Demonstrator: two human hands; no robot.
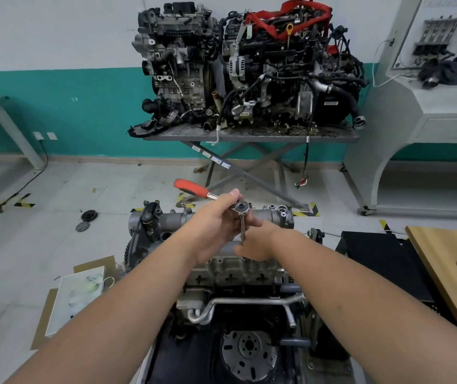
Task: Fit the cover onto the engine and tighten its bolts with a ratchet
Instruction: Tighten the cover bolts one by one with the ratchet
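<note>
Both arms reach fwd over the engine (pixel 238 270). Left hand (pixel 216 225) grips the ratchet (pixel 223 202) at its head, red handle angled up-left. Right hand (pixel 255 245) fingers pinch the extension bar's lower end atop the grey cover (pixel 266 214).

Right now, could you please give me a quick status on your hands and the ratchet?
Left hand grips ratchet at its head. Right hand steadies extension low on engine. Red handle points up-left. Nothing blocking.
</note>
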